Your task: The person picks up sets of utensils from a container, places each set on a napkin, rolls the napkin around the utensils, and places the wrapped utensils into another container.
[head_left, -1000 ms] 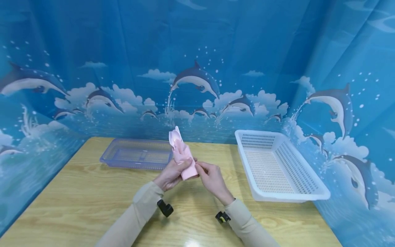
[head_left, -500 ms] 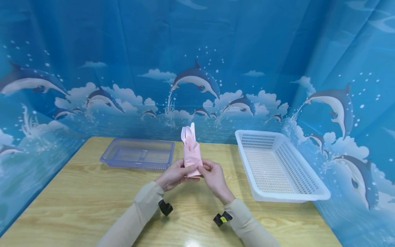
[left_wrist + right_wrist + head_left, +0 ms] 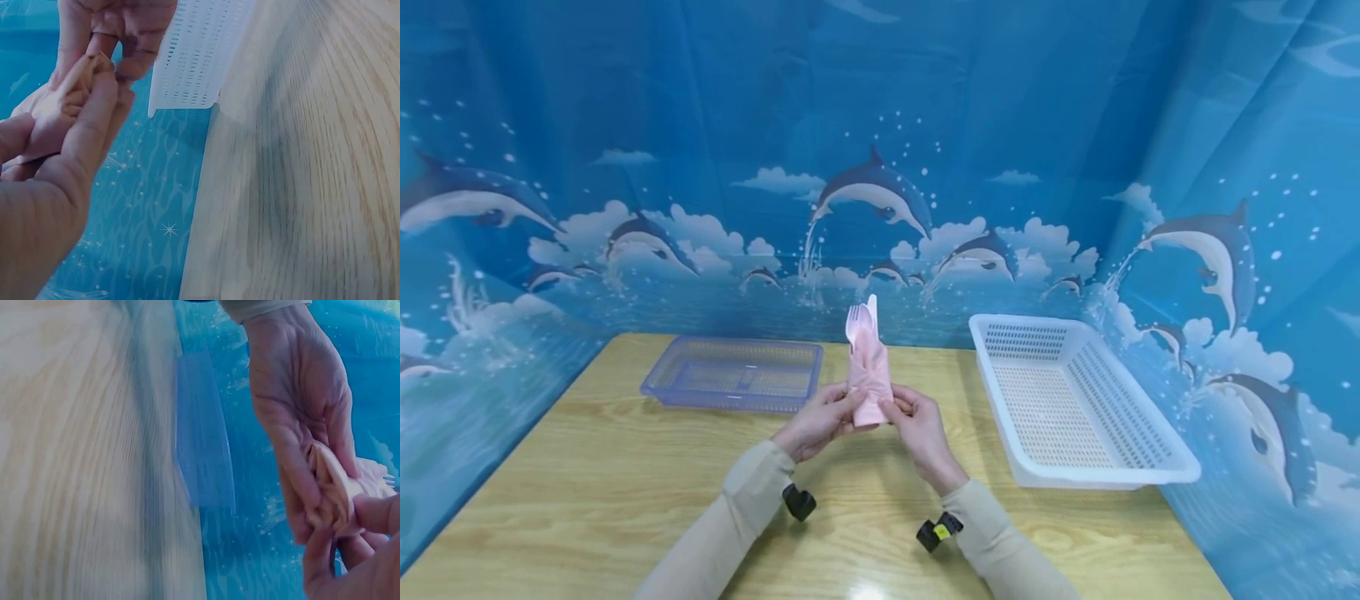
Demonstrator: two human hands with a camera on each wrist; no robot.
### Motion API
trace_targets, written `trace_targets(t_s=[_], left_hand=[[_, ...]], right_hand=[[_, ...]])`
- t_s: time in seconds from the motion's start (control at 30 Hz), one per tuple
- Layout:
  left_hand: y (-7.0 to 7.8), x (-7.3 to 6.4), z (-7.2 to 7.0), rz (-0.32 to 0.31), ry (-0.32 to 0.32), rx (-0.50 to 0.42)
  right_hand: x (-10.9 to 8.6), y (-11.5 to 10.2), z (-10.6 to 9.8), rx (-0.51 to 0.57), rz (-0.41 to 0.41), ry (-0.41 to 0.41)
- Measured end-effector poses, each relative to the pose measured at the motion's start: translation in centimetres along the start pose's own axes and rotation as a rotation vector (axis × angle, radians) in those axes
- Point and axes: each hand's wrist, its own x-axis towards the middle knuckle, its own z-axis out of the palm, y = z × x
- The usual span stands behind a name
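Observation:
A folded pink napkin [image 3: 868, 379] stands nearly upright above the table, wrapped like a pouch around cutlery. A pale fork [image 3: 854, 318], a spoon [image 3: 864, 322] and a knife [image 3: 872, 305] stick out of its top, their handles hidden in the cloth. My left hand [image 3: 820, 418] pinches the lower left of the napkin, thumb in front and fingers behind. At the lower right corner my right hand [image 3: 922, 432] grips it the same way. In the right wrist view, the bottom of the napkin [image 3: 334, 487] shows bunched folds between both hands.
A purple see-through basket [image 3: 730, 402] lies on the wooden table [image 3: 625, 483] at the back left. To the right stands a larger white slotted basket [image 3: 1112, 477]. A blue dolphin-print curtain [image 3: 760, 100] hangs behind and along the sides.
The napkin bundle has swung from a leftward lean to nearly upright and shifted right. My right hand has closed in on its lower right corner; the fork tines now face forward.

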Motion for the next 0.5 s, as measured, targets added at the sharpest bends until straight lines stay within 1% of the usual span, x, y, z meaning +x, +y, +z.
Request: trace_targets(t_s=[0.17, 0.27, 0.33, 0.4, 0.5], left_hand=[[0.14, -0.10, -0.09, 0.012, 0.002, 0.006], [0.13, -0.10, -0.06, 0.026, 0.026, 0.028], [0.07, -0.10, 0.02, 0.025, 0.053, 0.055], [0.00, -0.08, 0.16, 0.026, 0.076, 0.083], [-0.07, 0.02, 0.44, 0.027, 0.098, 0.096]], right_hand=[[0.24, 0.29, -0.13, 0.042, 0.000, 0.054], [0.31, 0.33, -0.22, 0.059, 0.001, 0.047], [0.31, 0.27, -0.32, 0.038, 0.013, 0.035], [0.28, 0.14, -0.46, -0.009, 0.018, 0.021], [0.33, 0.00, -0.65, -0.060, 0.026, 0.009]])
